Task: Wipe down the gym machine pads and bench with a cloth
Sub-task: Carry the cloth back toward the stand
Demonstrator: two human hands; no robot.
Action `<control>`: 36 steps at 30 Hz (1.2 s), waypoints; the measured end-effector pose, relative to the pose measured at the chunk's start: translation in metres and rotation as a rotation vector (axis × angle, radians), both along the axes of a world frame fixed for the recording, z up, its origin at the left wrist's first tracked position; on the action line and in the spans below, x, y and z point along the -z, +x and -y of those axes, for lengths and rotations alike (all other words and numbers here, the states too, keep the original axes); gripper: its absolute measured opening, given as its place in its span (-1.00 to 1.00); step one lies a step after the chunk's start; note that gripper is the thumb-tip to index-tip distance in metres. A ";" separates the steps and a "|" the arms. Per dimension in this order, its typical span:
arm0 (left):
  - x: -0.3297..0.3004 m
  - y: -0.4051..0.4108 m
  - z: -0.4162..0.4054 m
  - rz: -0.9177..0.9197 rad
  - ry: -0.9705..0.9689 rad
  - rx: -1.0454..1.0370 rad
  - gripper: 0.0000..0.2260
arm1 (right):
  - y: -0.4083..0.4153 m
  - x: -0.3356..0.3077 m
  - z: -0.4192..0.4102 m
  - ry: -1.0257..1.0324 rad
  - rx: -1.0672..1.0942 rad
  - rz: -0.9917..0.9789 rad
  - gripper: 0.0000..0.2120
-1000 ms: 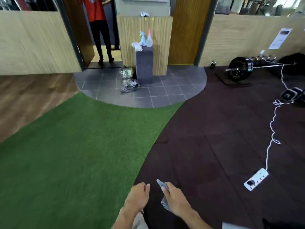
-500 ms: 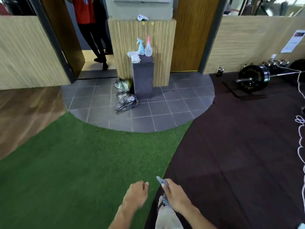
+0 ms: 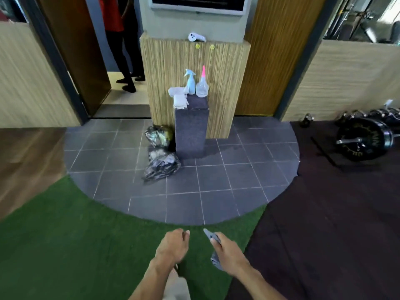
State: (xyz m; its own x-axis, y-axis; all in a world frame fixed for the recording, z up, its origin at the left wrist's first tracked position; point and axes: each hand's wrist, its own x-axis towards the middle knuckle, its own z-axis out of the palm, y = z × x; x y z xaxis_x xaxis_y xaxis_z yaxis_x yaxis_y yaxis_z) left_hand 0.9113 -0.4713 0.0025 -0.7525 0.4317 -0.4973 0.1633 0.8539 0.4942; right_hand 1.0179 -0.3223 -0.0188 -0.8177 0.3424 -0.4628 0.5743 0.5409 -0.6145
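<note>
— What have you got in your hands?

— My right hand (image 3: 227, 251) has its fingers clamped on the grey cloth (image 3: 213, 236), down by my waist. My left hand (image 3: 173, 247) carries nothing, fingers loosely curled.

— Any wiping done yet?

— I can't tell. No machine pads or bench are within reach here; I judge all of that is still ahead or behind me. I'm standing on the green turf (image 3: 65, 245), with the grey tiles (image 3: 194, 191) next.

— And beyond?

— A dark pedestal (image 3: 191, 131) with two spray bottles (image 3: 195, 85) and folded white cloths (image 3: 179, 98); a barbell (image 3: 365, 141) off to the right.

— What's changed?

— The pedestal looms closer than a second ago, so I've walked towards it. The power strip has dropped out of view.
</note>
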 end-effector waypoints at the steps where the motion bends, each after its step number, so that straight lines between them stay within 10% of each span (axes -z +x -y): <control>1: 0.003 -0.031 -0.015 -0.001 -0.005 0.003 -0.67 | -0.028 0.005 -0.014 0.001 -0.002 -0.008 -0.63; 18: 0.011 -0.479 -0.242 -0.038 0.006 -0.043 -0.70 | -0.456 -0.006 -0.244 -0.039 0.019 -0.003 -0.66; 25: 0.013 -0.620 -0.340 -0.163 0.001 -0.069 -0.67 | -0.610 0.002 -0.353 0.072 -0.141 -0.017 -0.22; 29: 0.022 -0.695 -0.373 -0.188 0.051 -0.132 -0.72 | -0.691 -0.003 -0.405 0.099 -0.222 0.011 -0.65; 36: 0.044 -0.828 -0.423 -0.248 0.065 -0.016 -0.68 | -0.835 -0.014 -0.470 0.219 -0.560 0.025 -0.56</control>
State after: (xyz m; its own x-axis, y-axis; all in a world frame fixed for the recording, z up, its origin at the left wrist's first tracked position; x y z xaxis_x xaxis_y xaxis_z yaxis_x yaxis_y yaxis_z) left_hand 0.0831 -0.0485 -0.0411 -0.8551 0.4439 -0.2680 0.2733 0.8250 0.4947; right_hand 0.1825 0.1473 -0.0045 -0.8910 -0.0475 -0.4515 0.1785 0.8777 -0.4447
